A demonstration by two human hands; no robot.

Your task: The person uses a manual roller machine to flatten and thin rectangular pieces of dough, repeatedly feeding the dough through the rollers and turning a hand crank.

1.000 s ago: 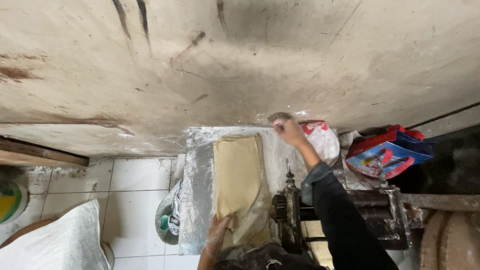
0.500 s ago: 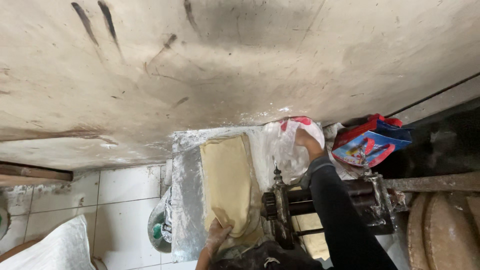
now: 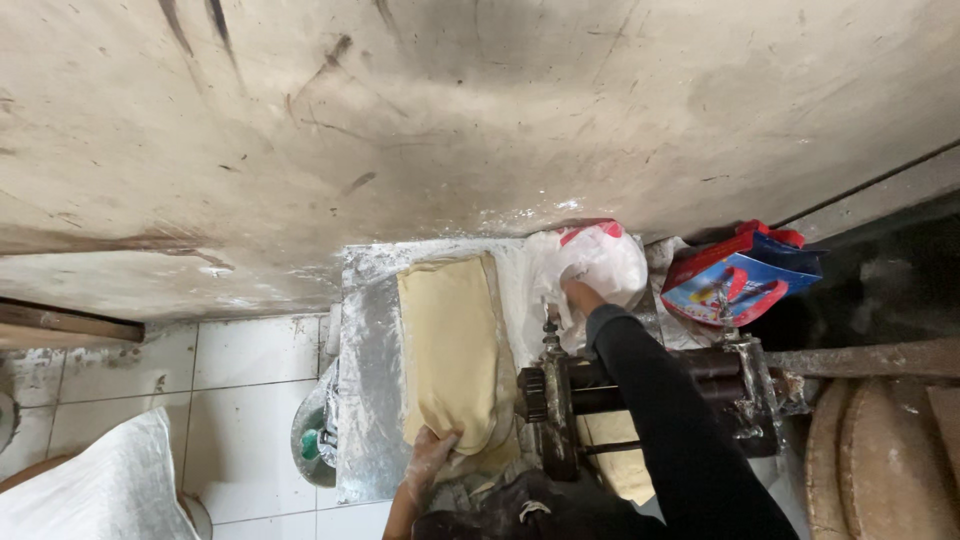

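Your left hand (image 3: 428, 462) pinches the near edge of a soft, pale yellow dough sheet (image 3: 450, 350) folded flat on a flour-dusted metal table (image 3: 365, 400). Your right hand (image 3: 578, 296) is buried in a crinkled white plastic bag (image 3: 600, 262) beyond it, so I cannot tell its grip. A dark iron roller machine (image 3: 640, 395) crowds the right edge, and the wall closes the far side.
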